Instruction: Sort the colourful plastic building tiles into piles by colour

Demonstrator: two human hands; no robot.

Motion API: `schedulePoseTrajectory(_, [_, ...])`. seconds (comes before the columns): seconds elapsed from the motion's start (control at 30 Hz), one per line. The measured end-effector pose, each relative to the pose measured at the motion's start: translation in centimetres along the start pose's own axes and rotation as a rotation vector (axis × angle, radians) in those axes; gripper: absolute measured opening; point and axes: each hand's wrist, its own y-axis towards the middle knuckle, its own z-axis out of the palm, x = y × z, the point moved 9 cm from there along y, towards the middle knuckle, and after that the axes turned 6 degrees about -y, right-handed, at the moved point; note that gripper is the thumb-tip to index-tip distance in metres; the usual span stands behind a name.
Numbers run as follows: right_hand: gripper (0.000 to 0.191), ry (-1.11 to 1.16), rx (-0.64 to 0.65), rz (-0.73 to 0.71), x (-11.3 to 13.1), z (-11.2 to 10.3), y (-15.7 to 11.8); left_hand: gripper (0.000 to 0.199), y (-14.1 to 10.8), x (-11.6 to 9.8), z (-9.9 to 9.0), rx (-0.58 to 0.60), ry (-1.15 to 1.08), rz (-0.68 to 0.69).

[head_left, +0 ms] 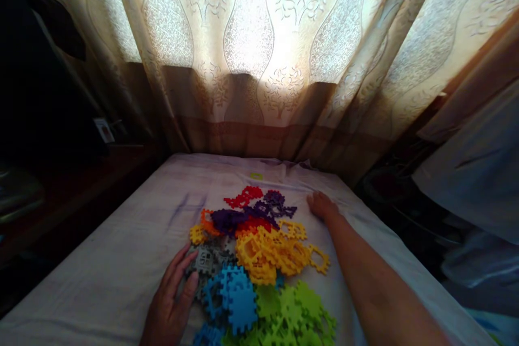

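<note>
My left hand rests at the left side of a heap of flat plastic interlocking pieces, thumb and fingers apart. Its fingertips are at the edge of the grey pieces; whether they press on them is unclear. Blue pieces lie just right of the thumb. Reaching far forward, my right hand is low over the sheet, to the right of the purple pieces. Its fingers look curled in, and anything inside them is hidden. Yellow pieces lie between the two hands, with green pieces nearest me.
Red pieces and an orange piece lie toward the back of the heap. One small green piece is farther off on the pale sheet. Patterned curtains hang behind; a dark wooden surface is at left.
</note>
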Motion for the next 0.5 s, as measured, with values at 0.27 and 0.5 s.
schedulePoseTrajectory(0.27, [0.042, -0.016, -0.088, 0.072, -3.1, -0.6, -7.2, 0.050, 0.7, -1.6, 0.2, 0.011, -0.032, -0.005])
schedulePoseTrajectory(0.5, [0.041, 0.109, -0.191, -0.197, 4.6, -1.1, -12.7, 0.053, 0.9, -2.6, 0.6, 0.046, 0.005, 0.049])
